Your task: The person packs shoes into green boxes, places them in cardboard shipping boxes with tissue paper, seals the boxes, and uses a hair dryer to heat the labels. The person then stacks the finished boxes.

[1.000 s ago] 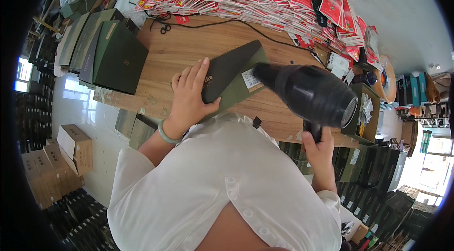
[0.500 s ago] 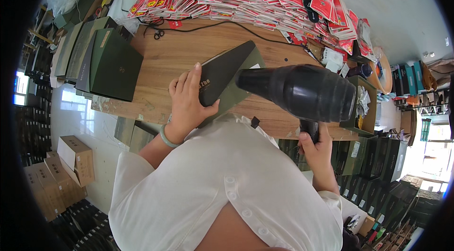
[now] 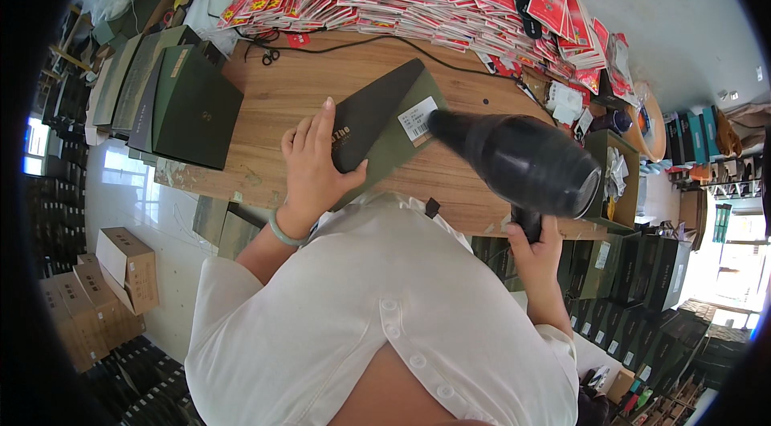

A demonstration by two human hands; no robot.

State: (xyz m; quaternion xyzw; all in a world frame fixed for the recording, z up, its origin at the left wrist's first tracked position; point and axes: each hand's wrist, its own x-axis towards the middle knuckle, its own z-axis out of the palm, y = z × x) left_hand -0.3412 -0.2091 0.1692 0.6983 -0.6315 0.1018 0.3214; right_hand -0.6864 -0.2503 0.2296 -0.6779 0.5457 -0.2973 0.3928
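My left hand (image 3: 313, 161) grips the left side of a dark green and black box (image 3: 373, 117), fingers along one edge and thumb on the near side. The box lies tilted at an angle on the wooden table, a white barcode label (image 3: 416, 119) showing on its green face. In my right hand (image 3: 536, 259) is a black hair dryer (image 3: 526, 163), held by its handle. Its nozzle points left, right beside the label, and covers part of the label's right edge in this view.
Red and white printed cards (image 3: 418, 16) are heaped along the table's back. A black cable (image 3: 345, 47) crosses in front of them. Green boxes (image 3: 197, 109) stand at the left; an open green box (image 3: 617, 185) with wrappers sits at the right edge. Cartons (image 3: 128, 269) rest on the floor.
The box and my left hand have shifted slightly left and away from me. The label, mostly hidden behind the dryer before, now shows. The dryer has tilted, its nozzle a little further right.
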